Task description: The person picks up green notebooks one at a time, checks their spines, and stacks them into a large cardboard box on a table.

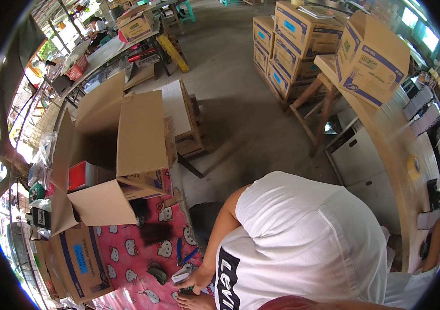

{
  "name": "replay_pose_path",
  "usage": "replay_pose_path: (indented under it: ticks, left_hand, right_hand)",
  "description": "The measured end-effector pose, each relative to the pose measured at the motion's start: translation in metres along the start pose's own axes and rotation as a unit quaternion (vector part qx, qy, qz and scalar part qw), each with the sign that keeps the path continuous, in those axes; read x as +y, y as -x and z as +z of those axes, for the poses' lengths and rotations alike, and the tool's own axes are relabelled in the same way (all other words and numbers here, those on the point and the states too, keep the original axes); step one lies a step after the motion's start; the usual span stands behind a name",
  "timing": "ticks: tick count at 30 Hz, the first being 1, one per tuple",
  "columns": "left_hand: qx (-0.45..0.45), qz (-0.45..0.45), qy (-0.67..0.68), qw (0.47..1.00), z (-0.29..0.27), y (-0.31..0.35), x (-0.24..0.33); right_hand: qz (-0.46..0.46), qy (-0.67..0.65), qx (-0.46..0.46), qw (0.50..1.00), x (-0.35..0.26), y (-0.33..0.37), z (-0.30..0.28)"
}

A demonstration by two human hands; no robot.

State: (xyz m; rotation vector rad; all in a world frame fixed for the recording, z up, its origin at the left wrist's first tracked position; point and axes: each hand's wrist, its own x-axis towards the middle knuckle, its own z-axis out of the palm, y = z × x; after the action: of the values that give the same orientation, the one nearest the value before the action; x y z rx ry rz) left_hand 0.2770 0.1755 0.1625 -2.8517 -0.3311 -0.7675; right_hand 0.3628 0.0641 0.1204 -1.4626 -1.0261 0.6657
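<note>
Right hand [194, 280]: fingers part bent at the white thing [182, 275]; how tight, I cannot tell.
Left hand [198, 301]: fingers by the green bit [185, 292]; any hold, I cannot tell.
White thing: low, at the pink surface [142, 261].
Blue tool [179, 251]: lies near, maybe for easy reach.

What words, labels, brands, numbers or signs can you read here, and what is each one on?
Exact wording left out; here is where print stands.
White shirt: big, clear white letters on black.
Lower-left cardboard box: blue label, dark lettering beside it.
Box on the right bench: green and purple print.
Stacked boxes: blue labels, too small to read reliably.
Upper-left box: print too small.
Anything else: too small or blurred.
</note>
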Motion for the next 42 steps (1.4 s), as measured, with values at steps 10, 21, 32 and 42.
replay_pose_path:
  ticks: [10,21,32,42]
  left_hand:
    - [0.087,-0.015,0.029,0.996,-0.006,-0.007,0.017]
    - [0.129,-0.016,0.043,0.991,-0.015,-0.017,0.025]
    - [0.107,-0.034,0.049,0.992,-0.005,-0.008,0.010]
    - [0.071,-0.038,0.089,0.993,-0.014,-0.007,0.007]
  right_hand:
    - [-0.051,0.101,0.081,0.990,0.015,-0.014,-0.004]
    - [-0.073,0.140,0.148,0.976,0.031,-0.027,0.011]
    - [-0.018,0.044,0.069,0.996,-0.004,0.009,0.000]
    - [-0.100,0.173,-0.058,0.978,-0.017,-0.040,-0.055]
